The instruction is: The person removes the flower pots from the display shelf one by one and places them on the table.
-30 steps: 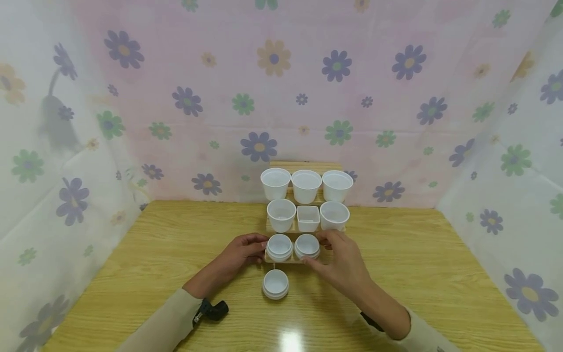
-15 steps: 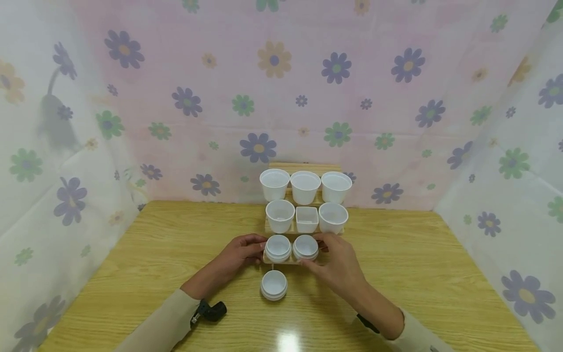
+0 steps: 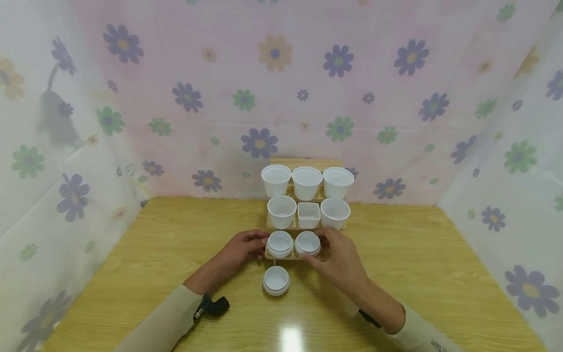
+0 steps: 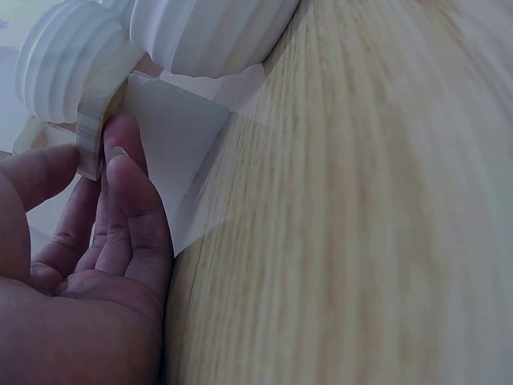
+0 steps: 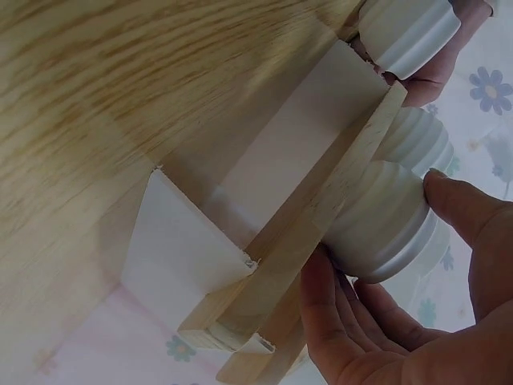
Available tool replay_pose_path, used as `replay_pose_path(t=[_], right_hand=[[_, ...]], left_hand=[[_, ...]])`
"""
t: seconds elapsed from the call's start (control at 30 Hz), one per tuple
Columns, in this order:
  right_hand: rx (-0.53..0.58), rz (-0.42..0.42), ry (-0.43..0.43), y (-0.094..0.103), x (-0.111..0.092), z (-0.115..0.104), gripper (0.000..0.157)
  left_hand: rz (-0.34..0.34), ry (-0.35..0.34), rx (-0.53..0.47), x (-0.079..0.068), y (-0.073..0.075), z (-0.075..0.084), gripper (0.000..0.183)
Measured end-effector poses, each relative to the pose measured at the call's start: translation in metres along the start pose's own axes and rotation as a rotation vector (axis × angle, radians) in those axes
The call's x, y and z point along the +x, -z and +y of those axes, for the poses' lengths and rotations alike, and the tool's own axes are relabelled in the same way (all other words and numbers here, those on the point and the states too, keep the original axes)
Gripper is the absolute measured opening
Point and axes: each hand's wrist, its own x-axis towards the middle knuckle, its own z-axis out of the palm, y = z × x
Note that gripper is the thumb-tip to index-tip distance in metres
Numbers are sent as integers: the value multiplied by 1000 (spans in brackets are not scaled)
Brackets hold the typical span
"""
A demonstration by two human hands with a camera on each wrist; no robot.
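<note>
A stepped wooden stand (image 3: 292,255) carries several white pots in three rows. My left hand (image 3: 243,249) is at the left end of its lowest step; in the left wrist view the thumb and fingers pinch the wooden board's end (image 4: 93,120). Beside those fingers sits a round ribbed pot (image 3: 280,243). My right hand (image 3: 340,254) grips the other small round white pot (image 3: 308,243) on that step, thumb at the front and fingers behind. In the right wrist view this pot (image 5: 381,216) stands on the board, between thumb and fingers.
A third round white pot (image 3: 276,280) stands on the wooden table (image 3: 184,220) in front of the stand. Behind are a square pot (image 3: 309,215) between two cups and a top row of taller cups (image 3: 307,182). Flowered cloth (image 3: 303,112) encloses the back and sides.
</note>
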Motion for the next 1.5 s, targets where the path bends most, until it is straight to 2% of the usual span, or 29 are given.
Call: replay_pose_path(t=[0.57, 1.1, 1.5], right_hand=[[101, -15, -24, -2, -4, -3, 51], [136, -31, -44, 7, -13, -4, 55], [106, -30, -35, 9, -19, -12, 55]], left_hand=[[-19, -11, -3, -4, 3, -3, 37], [-26, -11, 0, -1, 3, -4, 37], [-22, -5, -16, -1, 2, -3, 35]])
